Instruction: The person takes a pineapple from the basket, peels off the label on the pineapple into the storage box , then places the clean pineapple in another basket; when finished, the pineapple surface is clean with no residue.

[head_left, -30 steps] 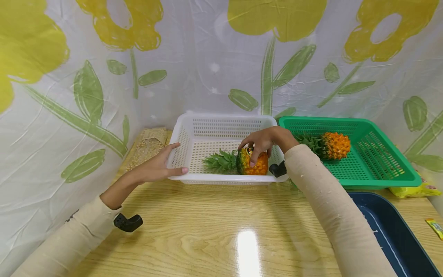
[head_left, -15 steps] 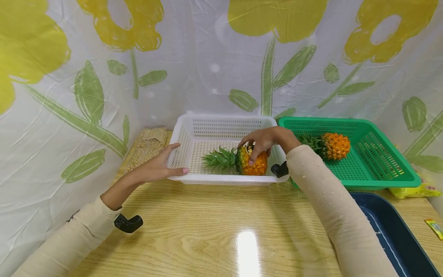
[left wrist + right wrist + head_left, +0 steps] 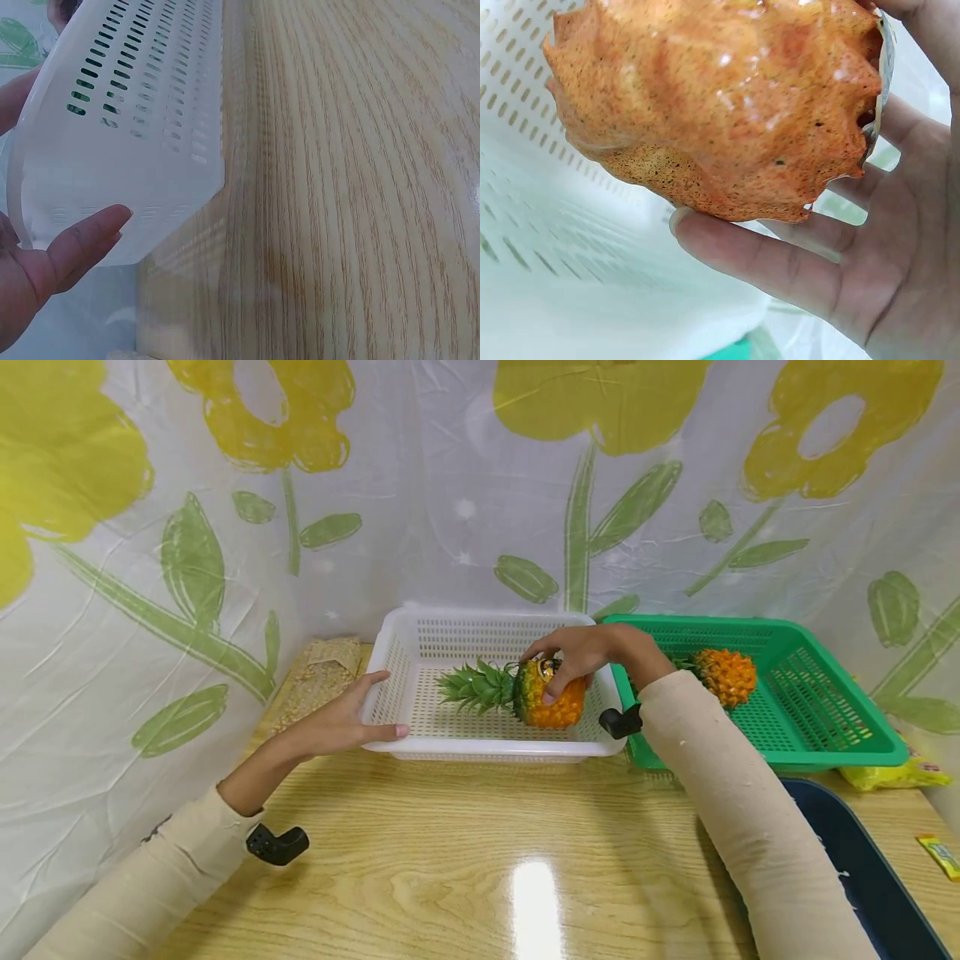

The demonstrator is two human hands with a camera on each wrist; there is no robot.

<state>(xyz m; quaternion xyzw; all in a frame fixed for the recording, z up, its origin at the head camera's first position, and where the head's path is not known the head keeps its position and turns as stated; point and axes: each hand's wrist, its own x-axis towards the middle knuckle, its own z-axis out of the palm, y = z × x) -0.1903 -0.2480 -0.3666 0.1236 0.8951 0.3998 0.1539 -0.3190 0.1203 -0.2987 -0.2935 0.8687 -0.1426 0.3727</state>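
My right hand (image 3: pixel 581 652) grips a small pineapple (image 3: pixel 561 712) from above, inside the white basket (image 3: pixel 480 747). Its leafy crown points left, and a label shows on the body beside my fingers. In the right wrist view the orange fruit (image 3: pixel 705 105) fills the upper part, with the hand (image 3: pixel 904 255) around its underside and right end. My left hand (image 3: pixel 337 718) holds the basket's front left corner, thumb on the front rim. In the left wrist view the thumb (image 3: pixel 82 244) lies against the basket's outer wall (image 3: pixel 150 135). Whether the pineapple touches the basket floor is hard to tell.
A green basket (image 3: pixel 825 758) stands at the right, holding another pineapple (image 3: pixel 726 677) partly behind my right wrist. A dark blue tub (image 3: pixel 862 860) sits in front of it. A bag of pale grains (image 3: pixel 311 689) lies at left; a yellow packet (image 3: pixel 896 774) lies far right.
The pineapple in my right hand has shifted slightly up and away from the white basket's front wall. My right forearm has moved a little to the right. The left hand stays still.
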